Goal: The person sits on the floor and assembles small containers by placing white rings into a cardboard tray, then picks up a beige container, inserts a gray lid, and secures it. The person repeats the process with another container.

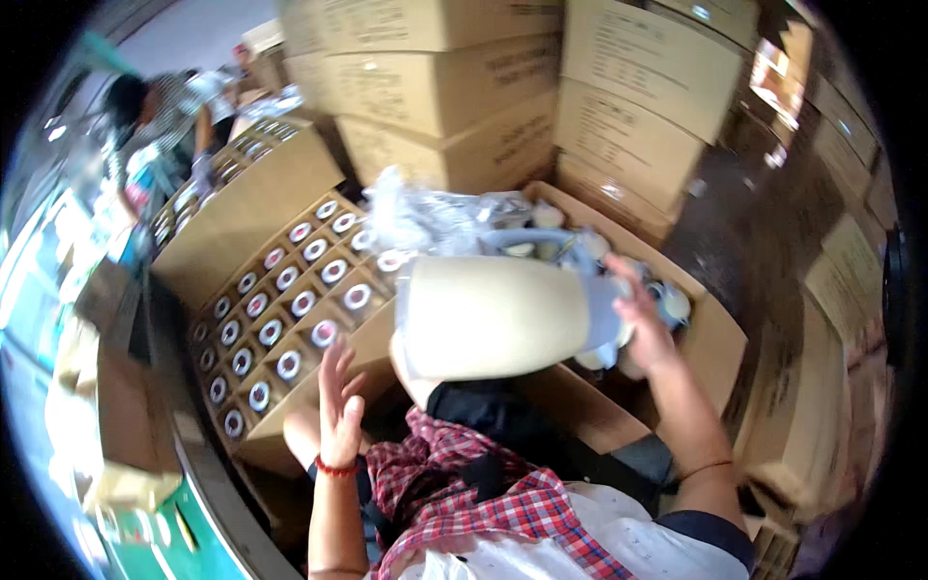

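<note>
One cream vessel (493, 319), pale blue-grey at both ends, held sideways between the hands, its narrower end grasped by the bent fingers of the right hand (646, 324). One left hand (340, 406), fingers parted, palm free, near the vessel's wide end. Also: divided carton (253, 230) beyond the left hand; open carton (713, 340) around and below the right; crumpled clear plastic (411, 220) ahead, between both hands.

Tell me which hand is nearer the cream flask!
Right. The right hand holds the cream flask by its bluish end; the left hand is apart, off the other end.
</note>
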Motion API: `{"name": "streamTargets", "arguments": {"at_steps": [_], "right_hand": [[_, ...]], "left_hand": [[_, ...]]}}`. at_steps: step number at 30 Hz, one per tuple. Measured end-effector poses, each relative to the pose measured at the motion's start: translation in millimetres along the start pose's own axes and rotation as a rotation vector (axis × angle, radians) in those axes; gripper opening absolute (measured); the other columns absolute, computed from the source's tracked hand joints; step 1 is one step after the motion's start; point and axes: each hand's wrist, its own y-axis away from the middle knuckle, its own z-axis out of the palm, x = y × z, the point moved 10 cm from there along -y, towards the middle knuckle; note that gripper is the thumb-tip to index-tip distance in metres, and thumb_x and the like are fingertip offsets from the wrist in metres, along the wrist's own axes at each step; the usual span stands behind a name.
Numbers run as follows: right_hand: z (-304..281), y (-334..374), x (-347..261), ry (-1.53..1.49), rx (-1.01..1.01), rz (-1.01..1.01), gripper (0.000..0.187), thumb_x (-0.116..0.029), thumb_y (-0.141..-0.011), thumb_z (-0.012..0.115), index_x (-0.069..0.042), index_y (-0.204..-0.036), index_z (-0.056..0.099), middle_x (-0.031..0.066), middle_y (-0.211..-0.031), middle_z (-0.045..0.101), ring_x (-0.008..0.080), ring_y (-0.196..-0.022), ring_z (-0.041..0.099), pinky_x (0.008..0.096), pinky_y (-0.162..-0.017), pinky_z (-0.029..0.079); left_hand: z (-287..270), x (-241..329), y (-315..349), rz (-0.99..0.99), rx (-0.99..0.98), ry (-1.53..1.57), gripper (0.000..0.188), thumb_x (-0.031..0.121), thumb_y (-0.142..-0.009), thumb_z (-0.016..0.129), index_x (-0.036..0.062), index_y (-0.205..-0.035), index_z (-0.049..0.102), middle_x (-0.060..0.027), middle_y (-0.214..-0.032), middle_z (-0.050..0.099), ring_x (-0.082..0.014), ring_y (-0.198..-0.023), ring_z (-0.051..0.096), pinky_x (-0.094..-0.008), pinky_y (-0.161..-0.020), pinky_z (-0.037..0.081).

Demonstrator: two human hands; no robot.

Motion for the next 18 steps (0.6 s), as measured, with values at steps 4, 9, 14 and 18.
{"name": "streamTargets", "arguments": {"at_steps": [4, 9, 14, 18], "right_hand": [[224, 59, 152, -0.569, -0.496, 0.605, 0.056, -0.04, -0.1, 0.041, -0.005, -0.144, 0.037, 0.0059, -0.139, 0.046, 0.019, -0.129, 0.044, 0.0352, -0.103, 0.041], [301, 51, 99, 0.436, -0.827, 0.178, 0.036, -0.012, -0.095, 0.056, 0.002, -0.129, 0.052, 0.0125, -0.121, 0.058, 0.0205, -0.113, 0.056, 0.0331, -0.096, 0.045], [344, -7, 6, 0.016, -0.657, -0.478, 0.034, -0.024, -0.097, 0.052, -0.001, -0.122, 0.059, 0.0151, -0.125, 0.061, 0.0293, -0.123, 0.053, 0.0385, -0.101, 0.041], [390, -12, 7, 0.175, -0.839, -0.496, 0.036, -0.031, -0.099, 0.048, -0.004, -0.112, 0.066, 0.015, -0.113, 0.067, 0.0298, -0.105, 0.063, 0.0371, -0.094, 0.047]], "left_hand": [[-84, 17, 18, 0.126, 0.225, 0.222, 0.065, 0.053, -0.09, 0.05, 0.0014, -0.129, 0.051, -0.0208, -0.14, 0.047, -0.0319, -0.128, 0.046, -0.0433, -0.106, 0.037], [-89, 81, 73, -0.032, 0.262, -0.638, 0.04, 0.039, -0.086, 0.063, 0.0016, -0.098, 0.069, -0.0164, -0.108, 0.064, -0.0309, -0.103, 0.061, -0.0395, -0.09, 0.046], [-122, 5, 92, -0.137, 0.507, -0.397, 0.04, 0.025, -0.103, 0.035, -0.0049, -0.103, 0.061, -0.0172, -0.111, 0.061, -0.0283, -0.111, 0.056, -0.0359, -0.099, 0.04], [-99, -1, 46, -0.038, 0.376, -0.356, 0.048, 0.032, -0.104, 0.029, -0.0028, -0.121, 0.057, -0.0185, -0.121, 0.059, -0.029, -0.118, 0.053, -0.0366, -0.103, 0.037]]}}
